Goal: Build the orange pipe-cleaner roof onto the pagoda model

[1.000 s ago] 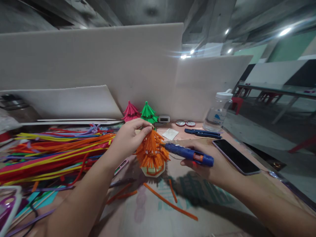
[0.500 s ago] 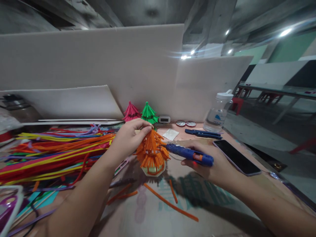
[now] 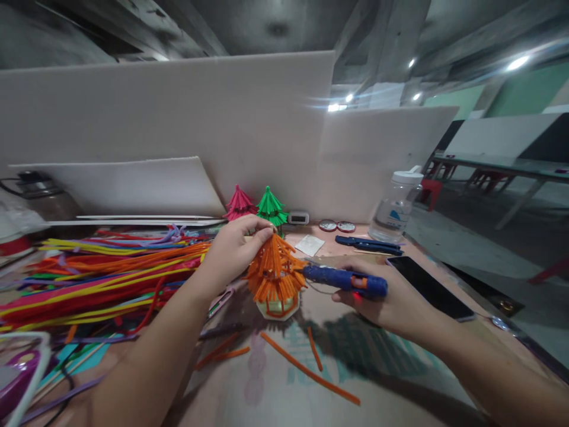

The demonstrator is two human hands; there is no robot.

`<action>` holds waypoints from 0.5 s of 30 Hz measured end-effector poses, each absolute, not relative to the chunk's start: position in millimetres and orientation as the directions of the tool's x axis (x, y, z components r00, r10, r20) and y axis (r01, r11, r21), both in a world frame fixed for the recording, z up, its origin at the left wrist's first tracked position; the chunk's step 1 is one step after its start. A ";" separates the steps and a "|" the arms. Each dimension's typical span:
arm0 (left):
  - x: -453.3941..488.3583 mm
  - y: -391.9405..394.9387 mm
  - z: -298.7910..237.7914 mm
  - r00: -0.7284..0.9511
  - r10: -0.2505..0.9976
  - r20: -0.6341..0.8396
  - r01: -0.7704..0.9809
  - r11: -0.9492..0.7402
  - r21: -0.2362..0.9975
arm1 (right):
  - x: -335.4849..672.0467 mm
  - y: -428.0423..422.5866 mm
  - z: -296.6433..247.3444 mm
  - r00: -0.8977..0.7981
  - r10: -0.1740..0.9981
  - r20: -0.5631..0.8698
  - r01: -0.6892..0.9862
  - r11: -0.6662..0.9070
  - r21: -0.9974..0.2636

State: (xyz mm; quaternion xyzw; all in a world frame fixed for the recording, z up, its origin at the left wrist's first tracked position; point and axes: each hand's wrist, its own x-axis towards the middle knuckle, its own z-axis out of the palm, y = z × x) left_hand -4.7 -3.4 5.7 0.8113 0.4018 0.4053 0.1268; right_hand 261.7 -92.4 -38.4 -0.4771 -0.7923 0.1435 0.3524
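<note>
An orange pipe-cleaner pagoda (image 3: 275, 274) stands on the table in front of me. My left hand (image 3: 233, 252) pinches its pointed top from the left, fingers closed. My right hand (image 3: 386, 299) grips a blue glue gun (image 3: 344, 280), whose nozzle points left and touches the pagoda's right side. Loose orange pipe-cleaner pieces (image 3: 309, 367) lie on the table in front of the pagoda.
A big heap of coloured pipe cleaners (image 3: 89, 276) covers the left. A pink pagoda (image 3: 240, 203) and a green pagoda (image 3: 271, 207) stand by the white foam board wall (image 3: 178, 118). On the right lie a phone (image 3: 429, 287), a blue tool (image 3: 368, 244) and a clear bottle (image 3: 395, 204).
Both hands hold almost still on the pagoda and the glue gun. The view has tilted slightly, so everything sits a little lower and to the right.
</note>
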 end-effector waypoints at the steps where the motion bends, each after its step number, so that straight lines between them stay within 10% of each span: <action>1: -5.2 -2.8 5.3 0.344 0.757 0.555 0.549 -0.642 0.535 | 262.5 -92.0 -36.9 -0.288 0.862 0.417 0.643 0.497 -0.583; 15: 0.5 -6.2 4.9 0.372 0.760 0.532 0.479 -0.649 0.591 | 294.8 67.0 -87.7 0.076 0.960 0.271 0.638 0.162 -0.753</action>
